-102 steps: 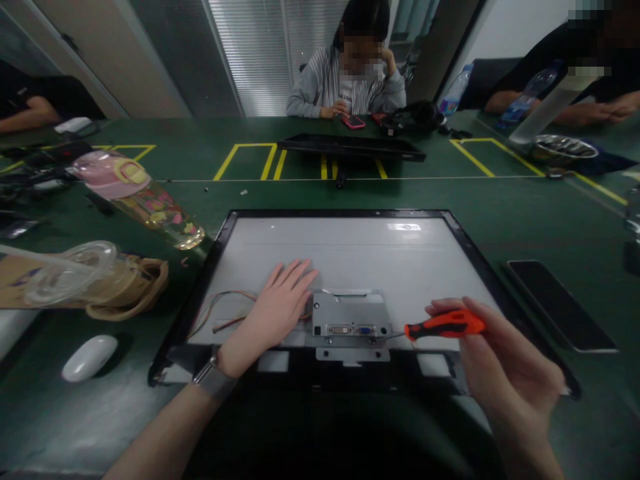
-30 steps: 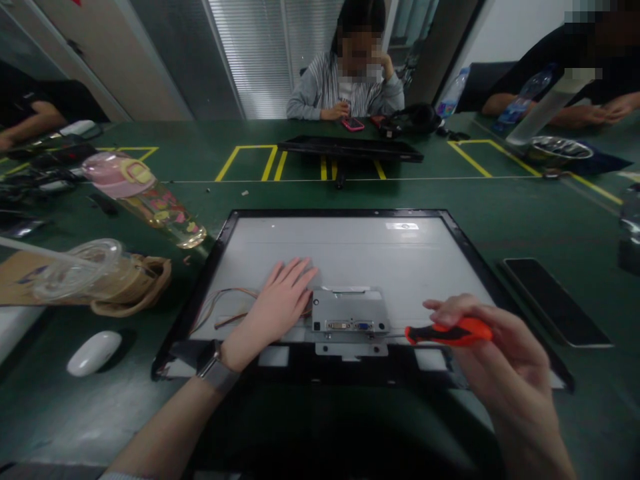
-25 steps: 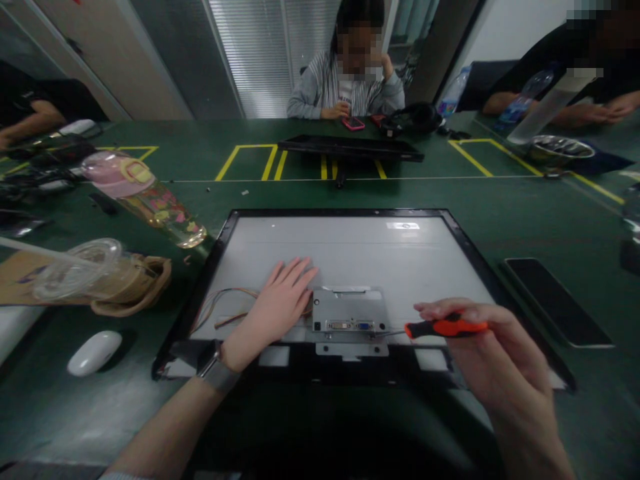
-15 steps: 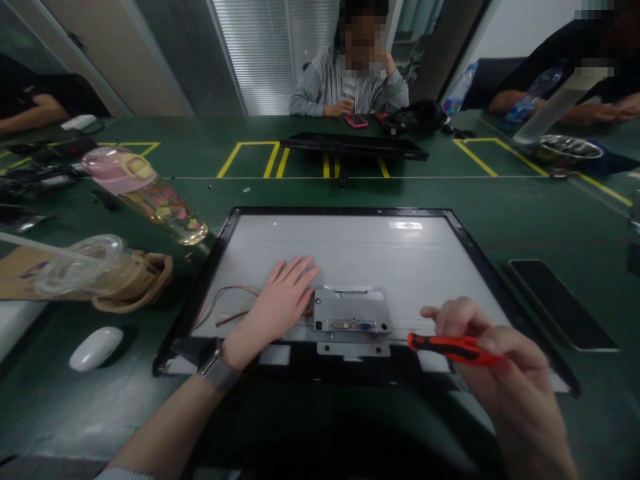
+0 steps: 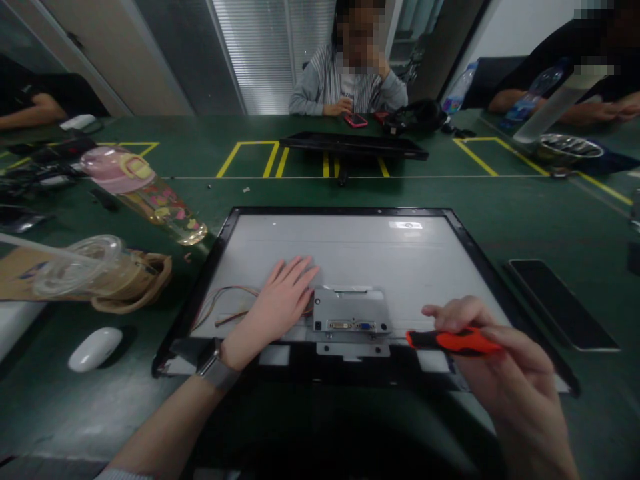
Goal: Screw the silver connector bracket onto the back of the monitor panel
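Note:
A monitor panel (image 5: 340, 250) with a black frame lies flat, its grey metal back facing up. My left hand (image 5: 285, 297) rests on that back with the fingers outstretched, just left of a metal box (image 5: 351, 311) bearing a white and a blue video port. Thin coloured wires (image 5: 230, 289) run out from beside this hand. In my right hand (image 5: 493, 350) is a red and black screwdriver (image 5: 453, 341), gripped by its handle. Its shaft seems to point left toward the bracket (image 5: 353, 349) under the box, but the tip is hard to make out.
Left of the panel are a white mouse (image 5: 95, 349), a plastic cup (image 5: 100, 267) in a paper carrier and a pink-lidded bottle (image 5: 150, 197). A phone (image 5: 563, 305) lies on the right. Beyond stands a black monitor stand (image 5: 353, 145); a person (image 5: 350, 73) sits across the table.
My right hand has shifted very slightly, turning the screwdriver a little in its fingers. The left hand and the panel stay where they were.

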Demonstrator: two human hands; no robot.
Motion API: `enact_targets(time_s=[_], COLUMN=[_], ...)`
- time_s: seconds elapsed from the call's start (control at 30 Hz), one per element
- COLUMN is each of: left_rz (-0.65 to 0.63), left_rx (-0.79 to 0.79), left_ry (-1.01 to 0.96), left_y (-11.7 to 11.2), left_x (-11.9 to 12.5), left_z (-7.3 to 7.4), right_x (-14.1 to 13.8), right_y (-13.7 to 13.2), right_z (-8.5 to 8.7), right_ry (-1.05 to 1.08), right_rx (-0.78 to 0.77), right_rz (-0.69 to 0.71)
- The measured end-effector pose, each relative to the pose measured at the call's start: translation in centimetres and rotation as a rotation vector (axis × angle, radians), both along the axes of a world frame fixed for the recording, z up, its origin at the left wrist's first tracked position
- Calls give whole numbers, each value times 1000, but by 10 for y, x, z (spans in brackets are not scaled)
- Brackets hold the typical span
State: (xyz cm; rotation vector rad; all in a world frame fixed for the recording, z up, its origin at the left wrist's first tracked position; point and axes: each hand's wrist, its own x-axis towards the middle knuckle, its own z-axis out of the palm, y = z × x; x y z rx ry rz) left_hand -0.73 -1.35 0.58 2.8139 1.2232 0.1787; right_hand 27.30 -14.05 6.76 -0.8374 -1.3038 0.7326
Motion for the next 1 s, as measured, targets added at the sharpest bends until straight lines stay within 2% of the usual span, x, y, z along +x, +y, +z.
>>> enact_targets(time_s=[0.2,0.43,0.67,1.0], left_rz=[10,9,9,0], left_rx=[-6,-6,-7,6], left_ry=[21,3,7,5], left_y=[0,0,0,1], left_x=[1,0,0,-1], left_z=[1,-1,-1,-2], right_x=[-1,2,-2,1], right_y=[0,-1,-2,-1], right_z=[-2,-3,-4,-2], right_ry=[16,-30,46,22], right_rx=[-17,2,-38,8], right_rz=[7,-57,62,56])
